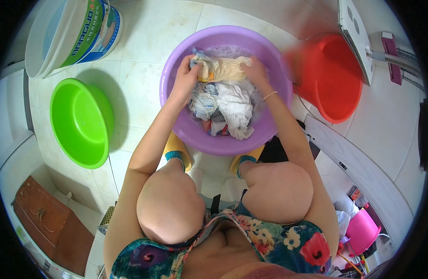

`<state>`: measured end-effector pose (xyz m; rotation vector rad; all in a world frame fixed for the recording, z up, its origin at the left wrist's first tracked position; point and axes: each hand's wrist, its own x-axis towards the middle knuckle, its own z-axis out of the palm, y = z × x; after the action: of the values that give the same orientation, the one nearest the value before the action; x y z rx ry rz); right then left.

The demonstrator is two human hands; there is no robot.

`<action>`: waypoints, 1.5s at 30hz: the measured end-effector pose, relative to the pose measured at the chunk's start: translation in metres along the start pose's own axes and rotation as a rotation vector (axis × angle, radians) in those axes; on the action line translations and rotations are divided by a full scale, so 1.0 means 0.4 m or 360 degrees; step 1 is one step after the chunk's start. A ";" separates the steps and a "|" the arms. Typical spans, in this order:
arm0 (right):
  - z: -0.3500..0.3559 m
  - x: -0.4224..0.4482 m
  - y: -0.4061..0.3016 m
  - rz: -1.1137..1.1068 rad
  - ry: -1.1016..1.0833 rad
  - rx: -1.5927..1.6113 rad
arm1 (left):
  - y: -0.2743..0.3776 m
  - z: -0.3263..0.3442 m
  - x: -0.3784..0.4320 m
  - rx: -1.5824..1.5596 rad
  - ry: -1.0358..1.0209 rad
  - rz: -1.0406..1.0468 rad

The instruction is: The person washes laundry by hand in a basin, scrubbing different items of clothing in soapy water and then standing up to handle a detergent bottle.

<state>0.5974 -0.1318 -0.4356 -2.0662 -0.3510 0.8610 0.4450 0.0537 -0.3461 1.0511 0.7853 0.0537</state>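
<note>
Both hands are inside a purple plastic basin (224, 148) that holds wet laundry and soapy water (229, 51). My left hand (188, 75) grips one end of a cream cloth garment (226, 69) with an orange patch, near some bluish fabric. At the garment's other end, my right hand (256, 72) holds the cloth, its fingertips partly hidden by the fabric. Below the garment lie a crumpled white garment (235, 104) and a white cloth with blue marks (204, 99). A red and blue patterned cloth (215, 128) shows at the near side of the pile.
A green basin (82, 122) stands on the tiled floor at left, with a large white bucket (83, 38) behind it. To the right is a red bucket (339, 80), partly covered by a blur. A pink container (362, 232) sits among clutter at lower right.
</note>
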 end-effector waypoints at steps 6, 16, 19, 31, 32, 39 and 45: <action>0.031 0.020 0.011 -0.0377 0.0100 -0.0706 | -0.047 -0.028 0.051 0.0031 0.0212 -0.0388; 0.169 -0.120 -0.251 -0.0074 -0.0768 0.1020 | -0.112 0.012 0.167 -0.0659 -0.0174 -0.0681; 0.182 -0.165 -0.292 -0.0840 -0.0563 0.0100 | -0.162 -0.013 0.130 -0.0403 -0.0337 -0.0301; 0.051 -0.006 -0.070 -0.0392 0.0307 -0.1178 | -0.131 -0.033 0.105 -0.0365 0.0548 -0.0415; 0.058 -0.009 -0.022 -0.0647 0.0130 -0.1280 | -0.132 -0.016 0.105 -0.0231 0.0451 -0.0364; 0.024 0.057 0.014 -0.0172 -0.0229 -0.0654 | -0.130 -0.022 0.130 -0.0533 0.0137 -0.0589; 0.160 -0.086 -0.219 0.0201 -0.0767 0.1435 | -0.154 -0.028 0.184 -0.0995 -0.0183 -0.0710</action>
<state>0.5336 -0.0584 -0.3762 -1.0478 -0.0485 1.2968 0.4725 0.0591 -0.4385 0.2743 0.8092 -0.1345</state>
